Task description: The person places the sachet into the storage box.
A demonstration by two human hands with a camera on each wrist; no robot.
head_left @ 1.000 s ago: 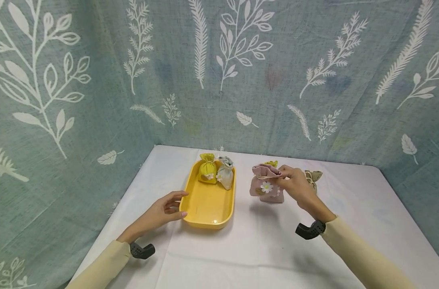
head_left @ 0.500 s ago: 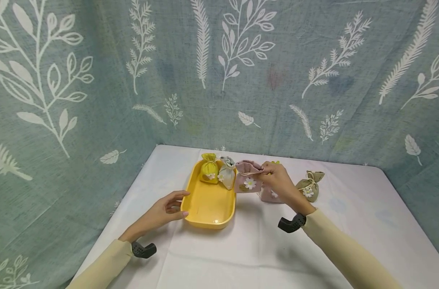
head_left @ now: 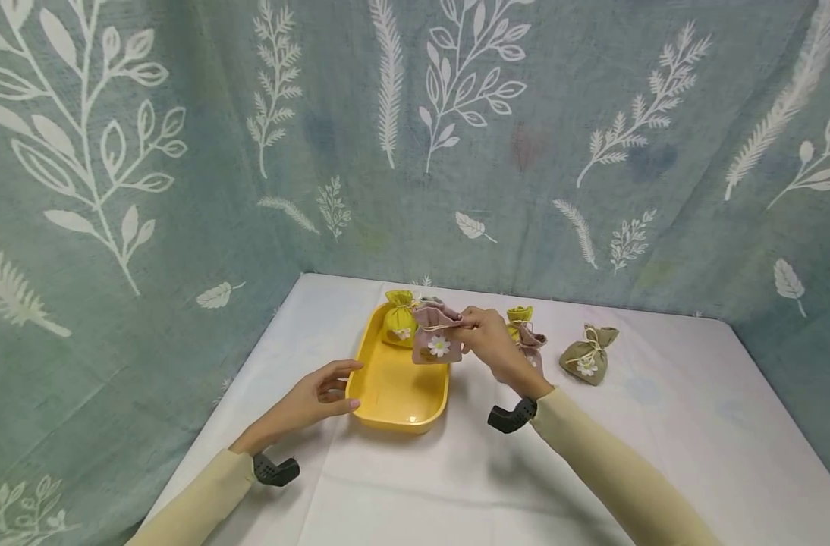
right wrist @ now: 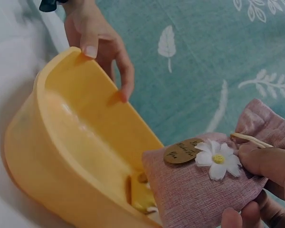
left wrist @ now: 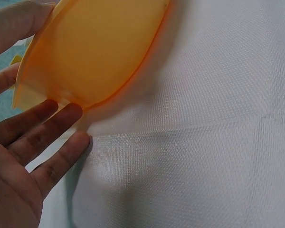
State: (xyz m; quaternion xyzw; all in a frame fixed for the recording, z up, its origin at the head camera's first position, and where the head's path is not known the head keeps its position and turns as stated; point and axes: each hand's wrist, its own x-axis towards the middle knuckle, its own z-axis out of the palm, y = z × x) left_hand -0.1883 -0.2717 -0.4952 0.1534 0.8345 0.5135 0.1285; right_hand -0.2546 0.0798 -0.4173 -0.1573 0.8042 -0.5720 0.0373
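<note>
the right hand (head_left: 492, 341) is pinching a pink pouch (head_left: 426, 339) over the yellow tray (head_left: 394, 388); the left hand (head_left: 318, 393) is resting loosely on its rim; slackening the pinch is risking a drop onto the grey pouch (head_left: 431, 301) behind.

Right hand (head_left: 488, 340) pinches flower-trimmed pink drawstring pouch (head_left: 434, 335) near its neck, over right part of yellow tray (head_left: 397, 402). Left hand (head_left: 319, 394) touches tray's left rim. Yellow drawstring pouch (head_left: 397, 324) sits at tray's far end; grey pouch (head_left: 432, 301), mostly hidden, seemingly there too. Farther right: second pink pouch (head_left: 533, 347), second yellow pouch (head_left: 520, 313) just behind, olive pouch (head_left: 586, 359) apart, on white tablecloth (head_left: 415, 500).
</note>
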